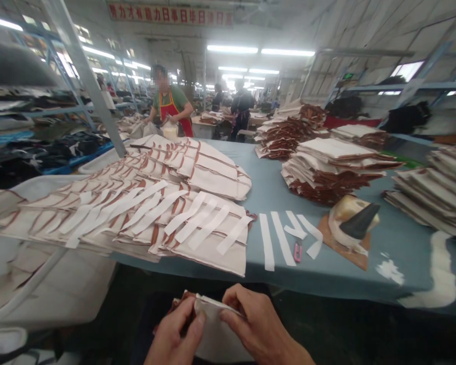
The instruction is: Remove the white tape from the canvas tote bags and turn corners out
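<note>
Low in front of me, off the table's near edge, I hold a cream fabric panel with brown edging (218,332). My left hand (182,329) pinches its upper left corner between thumb and fingers. Along the top edge, my right hand (253,319) grips the same panel, thumb in front and fingers curled behind. The lower part of the panel runs out of view. Just beyond my hands, overlapping sewn cream panels (213,253) cover the table's left side, with white strips (201,218) laid across them.
On the blue-grey table (228,278) lie loose white strips (266,242), pink thread snips (297,252) and a container with a dark cone-shaped piece (359,221) on a brown board. Stacked panels (338,172) stand at right. A white bin (72,289) is at left. A co-worker (173,104) stands beyond.
</note>
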